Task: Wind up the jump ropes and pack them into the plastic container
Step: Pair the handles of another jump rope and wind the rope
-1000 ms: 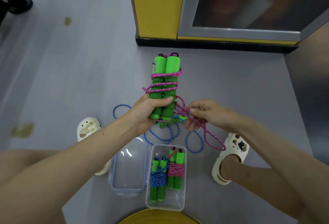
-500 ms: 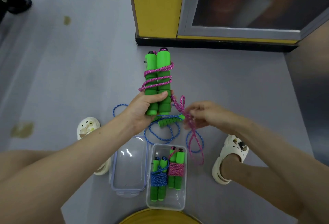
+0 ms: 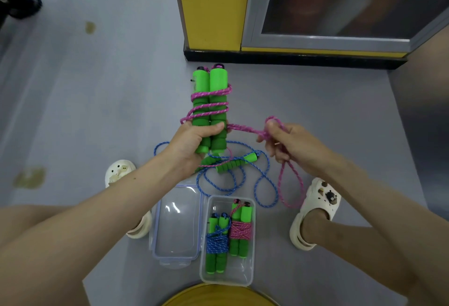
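While in container [image 3: 227,278], two rope bundles [image 3: 217,242]

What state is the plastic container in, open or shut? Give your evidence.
Open. Its clear lid lies flat on the floor beside the container, and two wound ropes lie uncovered inside.

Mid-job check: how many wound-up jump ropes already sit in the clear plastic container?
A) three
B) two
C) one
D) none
B: the clear plastic container holds two green-handled bundles side by side, the blue-corded wound jump rope and the pink-corded wound jump rope.
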### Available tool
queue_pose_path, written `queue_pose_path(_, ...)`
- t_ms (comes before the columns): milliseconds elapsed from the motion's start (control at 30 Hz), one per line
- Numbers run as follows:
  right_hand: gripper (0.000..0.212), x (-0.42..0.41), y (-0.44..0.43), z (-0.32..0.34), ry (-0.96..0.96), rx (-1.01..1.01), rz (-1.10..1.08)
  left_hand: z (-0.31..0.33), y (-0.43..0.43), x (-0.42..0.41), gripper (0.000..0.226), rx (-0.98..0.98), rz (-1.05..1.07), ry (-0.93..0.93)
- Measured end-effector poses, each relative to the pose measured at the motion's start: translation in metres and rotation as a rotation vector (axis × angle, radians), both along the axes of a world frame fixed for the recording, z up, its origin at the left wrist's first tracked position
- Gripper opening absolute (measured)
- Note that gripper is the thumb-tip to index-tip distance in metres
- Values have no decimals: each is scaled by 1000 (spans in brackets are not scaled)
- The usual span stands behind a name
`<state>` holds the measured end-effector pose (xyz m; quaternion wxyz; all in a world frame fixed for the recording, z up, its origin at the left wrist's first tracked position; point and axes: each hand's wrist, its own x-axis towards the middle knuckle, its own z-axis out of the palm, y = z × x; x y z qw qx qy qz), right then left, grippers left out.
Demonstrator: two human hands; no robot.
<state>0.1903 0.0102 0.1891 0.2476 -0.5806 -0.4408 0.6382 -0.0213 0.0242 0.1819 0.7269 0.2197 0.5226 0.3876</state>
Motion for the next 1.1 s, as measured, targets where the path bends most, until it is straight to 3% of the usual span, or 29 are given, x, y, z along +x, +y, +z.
queue_pose_path(67, 47, 3, 5, -6, 10, -105, -128, -1, 3, -3, 19, 13, 47, 29)
queue_pose_path(167, 32, 10, 6, -16, -94, -258, -308, 0, 6, -8, 20, 32, 105, 70)
queue_pose_path(300, 25, 29, 11, -19, -233, -303, -496, 2, 17, -25, 18, 31, 264, 88)
queue_pose_path(467, 48, 28, 12, -9, -423, -355, -253, -5, 12, -31, 19, 34, 183, 180)
queue_pose_path(533, 38, 26, 10, -17, -609, -243, -151, -4, 9, -31, 21, 21, 57, 196)
queue_pose_path(600, 28, 22, 8, -21, -653, -139, -84, 1, 6, -29, 21, 5, -89, 187)
queue_pose_path(800, 41, -1, 5, -12, 14, -129, 9, 3, -14, -6, 25, -27, -348, 152)
queue_pose_path(900, 43, -16, 4, -7, 133, -136, 62, 1, -18, 3, 27, -15, -386, 178)
queue_pose_path(1000, 19, -21, 8, -5, 319, -209, -99, 3, -17, 11, 28, -5, -372, 173)
queue_pose_path(1100, 23, -19, 12, -4, 472, -298, -231, 3, -14, 13, 30, -11, -344, 147)
